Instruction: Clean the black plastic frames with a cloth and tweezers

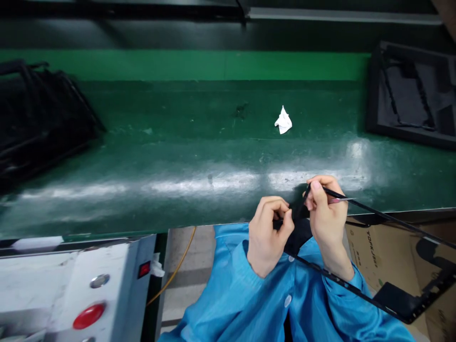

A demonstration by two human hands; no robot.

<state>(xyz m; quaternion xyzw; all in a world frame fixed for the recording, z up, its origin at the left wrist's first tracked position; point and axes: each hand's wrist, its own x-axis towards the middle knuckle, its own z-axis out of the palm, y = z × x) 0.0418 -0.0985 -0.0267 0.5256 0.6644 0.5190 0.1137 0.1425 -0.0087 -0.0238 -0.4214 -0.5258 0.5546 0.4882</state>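
A thin black plastic frame (395,297) reaches from between my hands down to the lower right, beyond the table's front edge. My right hand (327,225) pinches its near end between thumb and fingers. Tucked in that same hand is a slim metal tool (340,200), pinkish where it meets the fingers, its pointed tip sticking out to the right; its exact kind is unclear. My left hand (267,235) is closed, with thumb and forefinger pinched together at the frame's corner. What lies between those fingertips is mostly hidden.
A crumpled white scrap (284,120) lies on the green table (185,123). Black parts are piled (42,118) at left; a dark foam tray (409,128) holds a black frame at right. Below are a machine with a red button (89,316) and a cardboard box (381,256).
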